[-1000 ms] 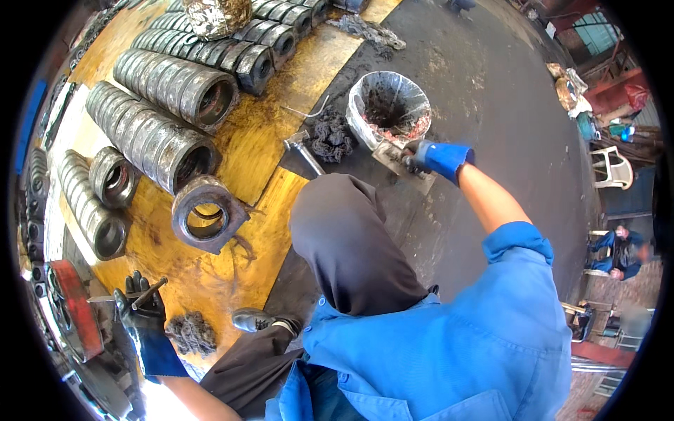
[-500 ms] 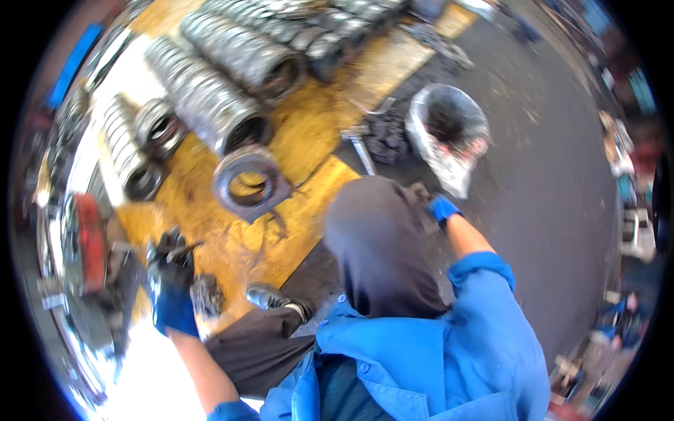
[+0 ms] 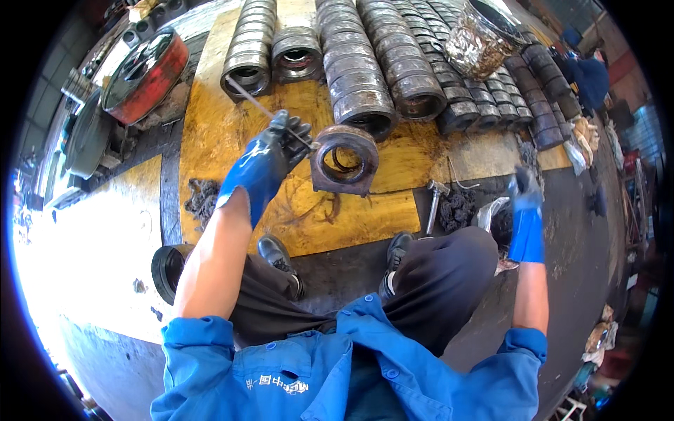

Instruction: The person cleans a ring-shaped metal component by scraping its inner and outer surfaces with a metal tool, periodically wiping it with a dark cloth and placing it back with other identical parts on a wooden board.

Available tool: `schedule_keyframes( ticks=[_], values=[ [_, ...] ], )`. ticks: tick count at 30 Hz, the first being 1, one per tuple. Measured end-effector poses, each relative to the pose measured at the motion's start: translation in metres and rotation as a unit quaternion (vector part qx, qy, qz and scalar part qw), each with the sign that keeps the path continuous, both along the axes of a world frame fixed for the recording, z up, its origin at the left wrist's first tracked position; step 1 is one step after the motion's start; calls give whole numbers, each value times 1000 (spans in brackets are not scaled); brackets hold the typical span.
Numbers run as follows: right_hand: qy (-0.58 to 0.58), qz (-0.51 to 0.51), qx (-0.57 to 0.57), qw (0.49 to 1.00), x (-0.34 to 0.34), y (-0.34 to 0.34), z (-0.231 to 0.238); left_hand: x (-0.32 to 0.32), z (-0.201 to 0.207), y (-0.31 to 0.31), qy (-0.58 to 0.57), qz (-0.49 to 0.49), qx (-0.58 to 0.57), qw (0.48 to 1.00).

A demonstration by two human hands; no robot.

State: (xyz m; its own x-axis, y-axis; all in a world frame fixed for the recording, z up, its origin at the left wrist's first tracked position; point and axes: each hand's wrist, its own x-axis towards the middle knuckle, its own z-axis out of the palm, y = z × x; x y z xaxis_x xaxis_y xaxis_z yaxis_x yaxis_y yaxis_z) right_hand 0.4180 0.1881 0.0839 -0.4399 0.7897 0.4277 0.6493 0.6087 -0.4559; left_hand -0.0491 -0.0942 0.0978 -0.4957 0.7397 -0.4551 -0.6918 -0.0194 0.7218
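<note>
My left hand (image 3: pixel 277 144), in a blue and black glove, is closed around a thin metal rod (image 3: pixel 247 95). The rod slants from the end of a row of rings down to the edge of a greasy metal ring with a squared base (image 3: pixel 342 185). That ring stands on edge on a yellow board, just right of my left fingers. A dark coiled strip shows through its opening. Out to the right, my right hand (image 3: pixel 525 196), gloved alike, is raised over the dark floor beside a plastic-lined container (image 3: pixel 495 210). Motion blurs its fingers, so its grip is unclear.
Rows of stacked metal rings (image 3: pixel 354 77) lie beyond the yellow board (image 3: pixel 309 231). A hammer (image 3: pixel 433 207), a bent wire (image 3: pixel 456 175) and a dark clump (image 3: pixel 458 210) sit near my right knee. A grimy tin (image 3: pixel 481 45) stands far right; a red drum (image 3: pixel 147 77) far left.
The view has swung, bringing the rows of rings ahead. My left hand has come from the far left to the squared ring. My right hand has moved from beside my knee outward to the right.
</note>
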Motion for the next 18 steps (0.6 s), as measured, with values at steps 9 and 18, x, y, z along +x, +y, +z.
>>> schedule_keyframes(
  ticks=[9,18],
  values=[
    [-375,224,77,896,-264,-169,56,28,6,2,36,-63,-28,997],
    [-192,245,13,950,-294,-167,24,57,37,27,-91,-193,-9,977]
  ],
)
